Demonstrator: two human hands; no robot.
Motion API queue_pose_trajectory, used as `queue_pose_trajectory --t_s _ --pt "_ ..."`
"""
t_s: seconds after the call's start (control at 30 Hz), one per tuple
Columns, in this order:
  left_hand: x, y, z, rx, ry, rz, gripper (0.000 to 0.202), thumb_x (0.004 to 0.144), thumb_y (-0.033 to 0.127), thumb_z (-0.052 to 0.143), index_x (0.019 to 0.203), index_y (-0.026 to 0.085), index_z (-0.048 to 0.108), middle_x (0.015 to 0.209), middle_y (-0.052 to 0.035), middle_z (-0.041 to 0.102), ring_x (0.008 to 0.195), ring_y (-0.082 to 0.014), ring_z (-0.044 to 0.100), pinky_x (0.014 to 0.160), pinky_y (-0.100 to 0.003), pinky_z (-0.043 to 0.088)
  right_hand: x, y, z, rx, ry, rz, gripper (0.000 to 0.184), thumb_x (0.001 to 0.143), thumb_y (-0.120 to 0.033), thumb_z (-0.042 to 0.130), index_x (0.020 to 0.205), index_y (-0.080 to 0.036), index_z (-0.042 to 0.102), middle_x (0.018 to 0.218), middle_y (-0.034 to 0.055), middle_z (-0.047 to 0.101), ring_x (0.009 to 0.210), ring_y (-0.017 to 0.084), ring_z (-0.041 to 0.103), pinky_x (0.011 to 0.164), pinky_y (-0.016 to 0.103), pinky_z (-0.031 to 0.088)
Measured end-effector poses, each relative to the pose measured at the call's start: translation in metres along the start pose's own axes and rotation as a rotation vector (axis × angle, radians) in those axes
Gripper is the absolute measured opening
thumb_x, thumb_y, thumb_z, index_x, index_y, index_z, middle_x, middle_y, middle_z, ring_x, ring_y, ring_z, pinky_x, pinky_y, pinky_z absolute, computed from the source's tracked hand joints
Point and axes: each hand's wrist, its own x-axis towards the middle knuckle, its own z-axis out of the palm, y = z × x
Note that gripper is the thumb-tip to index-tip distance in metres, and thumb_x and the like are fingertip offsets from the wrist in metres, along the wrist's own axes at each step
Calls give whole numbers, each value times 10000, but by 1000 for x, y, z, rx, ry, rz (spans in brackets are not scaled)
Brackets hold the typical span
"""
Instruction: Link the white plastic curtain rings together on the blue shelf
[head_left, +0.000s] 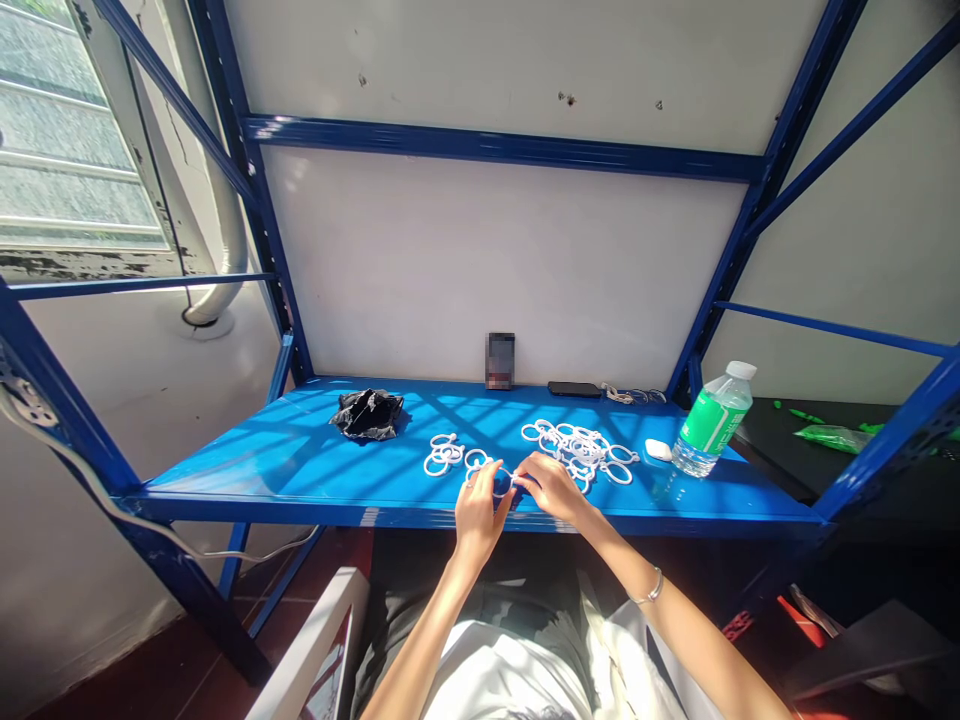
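Near the front edge of the blue table [285,470], both my hands meet around a white ring [513,475], apparently a curtain-type ring with a small loop. My left hand [478,512] pinches its left side, and my right hand [553,487] pinches at its upper right; the fingers partly cover it. Another white ring [469,459] lies just behind my left fingertips. A small cluster of white rings [444,462] rests to the left. Behind my right hand spreads a larger pile of white rings [616,470], several overlapping.
A crumpled black plastic bag [367,414] lies left. At the back are a propped-up phone [500,360], a flat black phone [574,389] and a coiled cable [634,395]. A white case [658,450] and a water bottle [711,422] stand right. Blue frame posts [251,190] enclose the table.
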Motion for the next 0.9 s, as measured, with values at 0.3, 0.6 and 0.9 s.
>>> queue_pose_trajectory --t_s 0.3,0.6,0.9 --pt "-1 -2 3 12 -33 -18 354 872 298 589 1210 193 571 1176 -98 662 1107 -255 622 881 -379 540 1 0 -1 -35 -15 -56 172 950 -213 462 810 -204 561 756 39 600 722 176 556 651 283 442" --pt "0 -2 0 -44 -38 -32 295 839 273 629 1125 200 623 1114 -69 689 1034 -240 652 836 -363 571 1 2 -1 -31 -59 -77 229 939 -151 408 761 -207 541 705 25 570 700 172 530 635 275 417" --pt "0 -5 0 -8 -33 3 347 860 265 609 1194 172 588 1193 -92 659 1085 -237 639 852 -341 570 -1 0 0 -18 -21 2 132 951 -293 508 929 -218 614 841 40 671 788 184 622 726 311 486"
